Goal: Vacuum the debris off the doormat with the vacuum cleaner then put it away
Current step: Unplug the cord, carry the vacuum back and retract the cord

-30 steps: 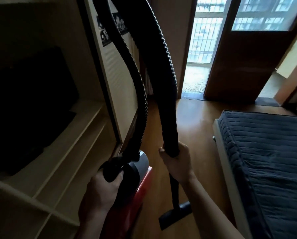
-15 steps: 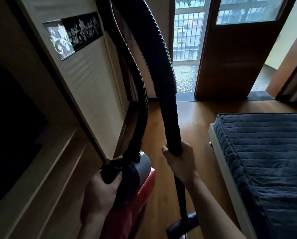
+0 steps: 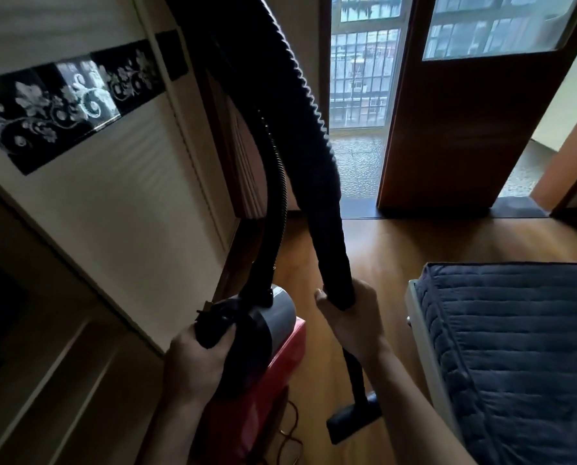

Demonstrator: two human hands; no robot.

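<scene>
Vacuum cleaner: the red-and-grey vacuum cleaner is off the floor, low and just left of centre, hanging from the left hand with its long axis tilted down and toward the person.
Hose: the black ribbed hose rises from the top of the vacuum cleaner, loops out of the top of the view and comes back down to the right hand, so it stands between the 2 hands.
Tube and nozzle: a thin black tube runs steeply down from the right hand to the nozzle, which is close to the floor; whether it touches cannot be told.
Doormat: cannot be picked out for certain; a dark strip lies along the sill of the doorway, ahead of both hands and well apart from them.
Nearer hand: the right hand, with the tube, is slightly further forward toward the doorway.
Left hand: the left hand is curled tightly round the black handle at the top of the vacuum cleaner, bearing its weight.
Right hand: the right hand is wrapped round the lower end of the hose, thumb toward the left.
Sides: a pale cupboard door is close on the left, a bed with a blue quilted cover close on the right.
Coming move: likely carrying it along this narrow gap.
</scene>
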